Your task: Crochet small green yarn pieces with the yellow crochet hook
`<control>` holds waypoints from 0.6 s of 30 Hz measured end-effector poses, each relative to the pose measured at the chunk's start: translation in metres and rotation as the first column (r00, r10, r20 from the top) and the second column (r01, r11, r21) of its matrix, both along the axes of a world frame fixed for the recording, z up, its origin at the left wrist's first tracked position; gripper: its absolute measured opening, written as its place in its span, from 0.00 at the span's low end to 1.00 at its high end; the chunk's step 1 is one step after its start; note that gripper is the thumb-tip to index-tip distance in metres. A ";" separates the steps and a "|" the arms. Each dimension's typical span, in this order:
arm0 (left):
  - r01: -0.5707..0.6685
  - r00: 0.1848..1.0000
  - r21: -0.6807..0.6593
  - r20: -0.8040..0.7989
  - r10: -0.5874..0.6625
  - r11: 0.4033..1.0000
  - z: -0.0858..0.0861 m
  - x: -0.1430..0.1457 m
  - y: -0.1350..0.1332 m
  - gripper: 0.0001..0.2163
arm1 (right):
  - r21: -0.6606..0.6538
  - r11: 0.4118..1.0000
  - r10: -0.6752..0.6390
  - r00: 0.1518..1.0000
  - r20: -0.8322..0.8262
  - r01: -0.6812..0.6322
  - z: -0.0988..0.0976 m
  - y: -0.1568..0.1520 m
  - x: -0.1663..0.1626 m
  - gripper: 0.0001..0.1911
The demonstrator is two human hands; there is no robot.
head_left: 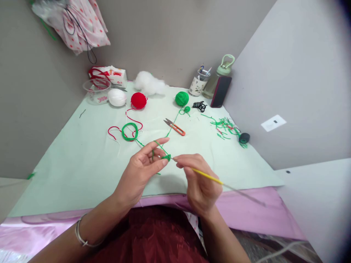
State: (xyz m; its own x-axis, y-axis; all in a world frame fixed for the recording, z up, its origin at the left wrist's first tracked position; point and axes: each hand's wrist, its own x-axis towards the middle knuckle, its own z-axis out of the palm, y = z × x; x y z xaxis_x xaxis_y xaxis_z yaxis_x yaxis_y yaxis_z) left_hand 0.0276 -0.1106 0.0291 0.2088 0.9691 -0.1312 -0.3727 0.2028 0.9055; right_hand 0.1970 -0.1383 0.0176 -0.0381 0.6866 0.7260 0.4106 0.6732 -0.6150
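My left hand (145, 164) pinches a small green crochet piece (166, 157) between thumb and fingers, with green yarn looped over its raised index finger. That strand runs up to a green yarn ball (181, 98) at the back. My right hand (201, 179) grips a crochet hook (208, 176) with a yellow handle, pen-like. The hook's tip meets the crochet piece, but whether it passes through a stitch is too small to tell. A wound green yarn ring (129, 125) lies left of my hands, joined to a strand that leads toward my left fingers.
Orange-handled thread snips (175, 128) lie beyond my hands. Farther back are a red yarn ball (138, 100), a white yarn ball (117, 97), white stuffing (149, 83), a pen cup (199, 84), a bottle (219, 75) and a phone (221, 91). Yarn scraps (226, 125) lie right, beside black tape (244, 137).
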 end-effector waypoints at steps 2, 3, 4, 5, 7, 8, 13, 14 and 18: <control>0.020 0.999 0.048 -0.051 -0.018 0.999 0.000 -0.002 0.000 0.19 | -0.080 0.996 0.025 0.992 -0.120 -0.035 0.004 0.001 0.002 0.14; 0.029 0.997 0.070 -0.078 -0.024 0.997 -0.001 -0.003 -0.001 0.18 | -0.104 0.993 0.031 0.987 -0.159 -0.048 0.005 0.001 0.003 0.14; 0.036 0.994 0.090 -0.103 -0.026 0.995 -0.001 -0.004 -0.001 0.18 | -0.122 0.991 0.033 0.982 -0.188 -0.056 0.006 0.002 0.003 0.15; 0.041 0.992 0.104 -0.126 -0.027 0.994 -0.002 -0.004 -0.001 0.19 | -0.135 0.989 0.036 0.978 -0.204 -0.065 0.006 0.002 0.003 0.15; 0.047 0.986 0.121 -0.164 -0.027 0.992 -0.003 -0.004 -0.001 0.19 | -0.136 0.988 0.044 0.977 -0.210 -0.074 0.003 0.001 0.003 0.15; 0.050 0.984 0.121 -0.173 -0.028 0.991 -0.003 -0.003 -0.001 0.19 | -0.125 0.990 0.045 0.980 -0.196 -0.071 0.001 0.001 0.002 0.15; 0.059 0.998 -0.057 0.034 -0.057 0.997 0.000 0.004 -0.003 0.22 | 0.125 0.988 -0.113 0.982 0.153 0.094 -0.014 -0.001 -0.003 0.21; 0.083 0.992 -0.117 0.107 -0.071 0.990 0.000 0.005 -0.003 0.23 | 0.185 0.976 -0.154 0.962 0.225 0.113 -0.017 -0.002 -0.003 0.22; 0.208 0.944 -0.275 0.307 -0.119 0.939 0.000 0.001 0.001 0.19 | 0.120 0.987 -0.124 0.986 0.109 0.111 -0.016 -0.004 -0.002 0.19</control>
